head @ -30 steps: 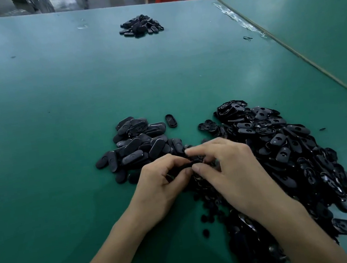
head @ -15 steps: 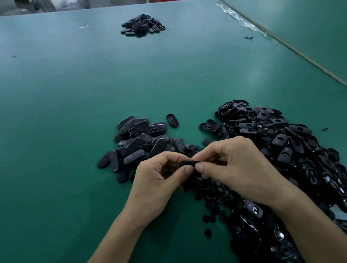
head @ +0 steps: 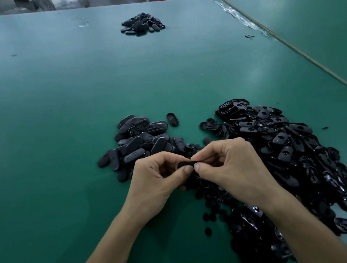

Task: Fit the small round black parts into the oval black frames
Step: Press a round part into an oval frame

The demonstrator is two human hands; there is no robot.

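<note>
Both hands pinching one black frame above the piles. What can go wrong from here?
1. The oval frame is pinched only at the fingertips of the left hand and right hand and is mostly hidden; pressing could make it slip.
2. It is held just above the loose round parts and beside the right pile; a dropped piece would likely vanish among look-alike black parts.
3. The left pile lies close, so the piles may mix.

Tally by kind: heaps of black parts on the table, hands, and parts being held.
Heaps of black parts: 3 (far heap, left heap, right heap)
Hands: 2 (left hand, right hand)
Held black part: 1
Total: 6
</note>
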